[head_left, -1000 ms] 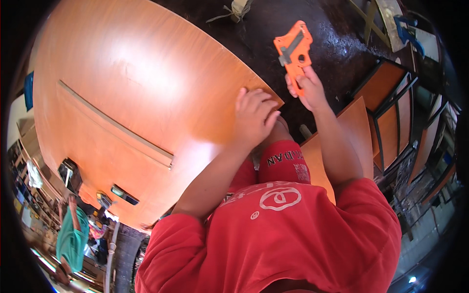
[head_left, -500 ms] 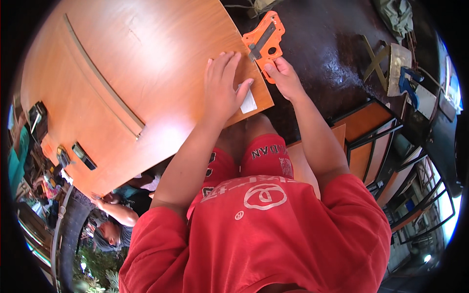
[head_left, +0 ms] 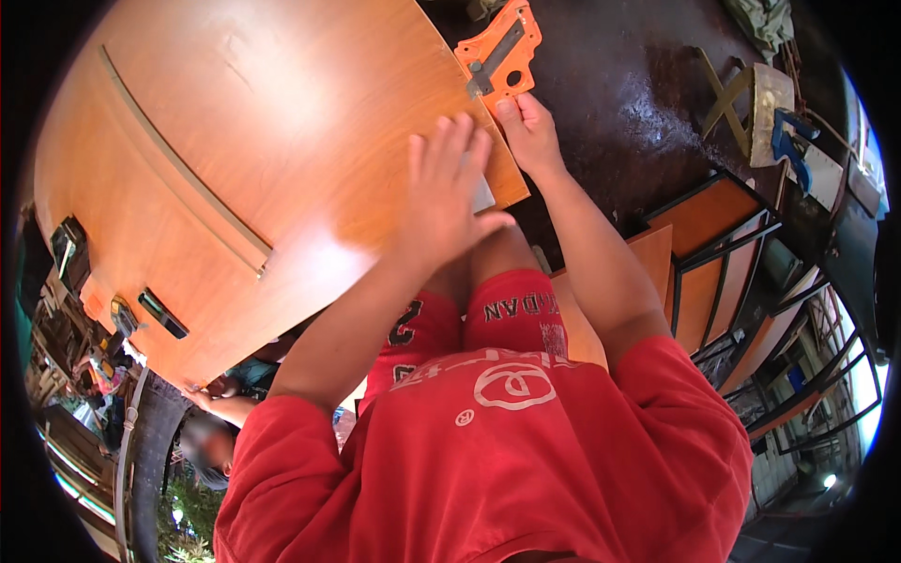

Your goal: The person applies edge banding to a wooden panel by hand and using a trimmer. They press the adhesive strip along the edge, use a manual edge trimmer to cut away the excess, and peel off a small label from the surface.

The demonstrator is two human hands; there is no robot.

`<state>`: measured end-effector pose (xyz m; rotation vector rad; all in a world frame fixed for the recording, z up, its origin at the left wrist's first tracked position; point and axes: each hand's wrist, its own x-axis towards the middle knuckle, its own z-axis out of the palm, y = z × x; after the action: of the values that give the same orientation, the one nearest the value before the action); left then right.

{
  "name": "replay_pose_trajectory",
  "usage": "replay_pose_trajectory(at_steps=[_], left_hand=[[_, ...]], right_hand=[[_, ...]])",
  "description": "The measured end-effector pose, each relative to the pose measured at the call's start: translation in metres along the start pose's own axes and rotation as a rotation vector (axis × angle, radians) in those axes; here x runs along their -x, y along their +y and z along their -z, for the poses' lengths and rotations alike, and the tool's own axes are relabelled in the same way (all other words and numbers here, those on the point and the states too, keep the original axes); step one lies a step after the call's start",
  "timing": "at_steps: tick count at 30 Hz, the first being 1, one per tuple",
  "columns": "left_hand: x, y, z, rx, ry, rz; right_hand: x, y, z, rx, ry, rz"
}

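A large wood-grain board (head_left: 310, 122) spreads out in front of me. At its right edge, my right hand (head_left: 532, 139) grips the lower end of a flat orange edge trimmer (head_left: 522, 58) with a dark metal bar across it. The trimmer's dark block meets the board's edge. My left hand (head_left: 439, 202), smeared by motion, is open with fingers spread over the board's near right corner. It holds nothing; whether it touches the surface I cannot tell. Part of a white slip (head_left: 483, 195) shows beside that hand.
A long thin strip (head_left: 188, 174) lies across the board. Toward the left corner are a dark oblong object (head_left: 162, 312) and a yellow-and-black one (head_left: 123, 316). Another person (head_left: 211, 436) is below the board's left side. Black-framed panels (head_left: 706, 211) and a blue clamp (head_left: 793, 150) stand right.
My right hand and the trimmer have shifted up and slightly left along the board's edge. My left hand has moved right and down, its fingers now more blurred.
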<state>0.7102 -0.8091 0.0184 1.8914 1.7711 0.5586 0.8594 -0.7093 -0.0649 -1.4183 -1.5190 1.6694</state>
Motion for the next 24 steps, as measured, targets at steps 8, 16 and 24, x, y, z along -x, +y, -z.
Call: replay_pose_trajectory(at_steps=[8, 16, 24], left_hand=[[0.083, 0.023, -0.075, 1.641, -0.212, 0.772], [0.064, 0.028, -0.094, 2.18, 0.257, 0.976], [0.064, 0.029, -0.091, 2.117, 0.266, 1.034]], right_hand=[[-0.005, -0.001, -0.005, 0.028, 0.05, 0.042], [0.001, 0.005, -0.002, -0.067, 0.034, 0.009], [0.005, 0.014, -0.001, -0.028, 0.074, 0.023]])
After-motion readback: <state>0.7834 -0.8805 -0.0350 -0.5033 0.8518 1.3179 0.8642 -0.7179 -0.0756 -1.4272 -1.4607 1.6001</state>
